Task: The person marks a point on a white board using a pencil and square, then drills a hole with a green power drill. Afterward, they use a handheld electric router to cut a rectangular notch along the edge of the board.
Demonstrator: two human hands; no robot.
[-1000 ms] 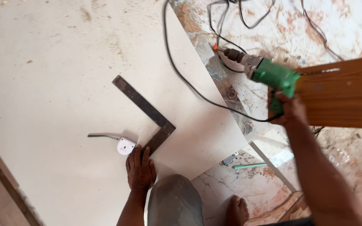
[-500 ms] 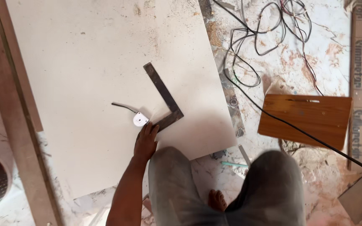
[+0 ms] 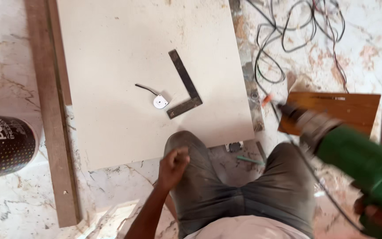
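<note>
While the right hand (image 3: 379,219) grips a green drill (image 3: 359,159), the left hand (image 3: 173,166) rests fisted.

Large pale flat board (image 3: 124,57) on marble floor (image 3: 5,57). Dark metal L-shaped square (image 3: 185,85) on board, near its lower right. Small white round tape measure (image 3: 160,102) just left of square's corner. Long wooden strip (image 3: 51,119) along board's left edge. Black cylindrical can (image 3: 3,146) left of strip. Brown wooden panel (image 3: 341,108) right of board. Tangled black cables (image 3: 297,31) behind panel.
</note>
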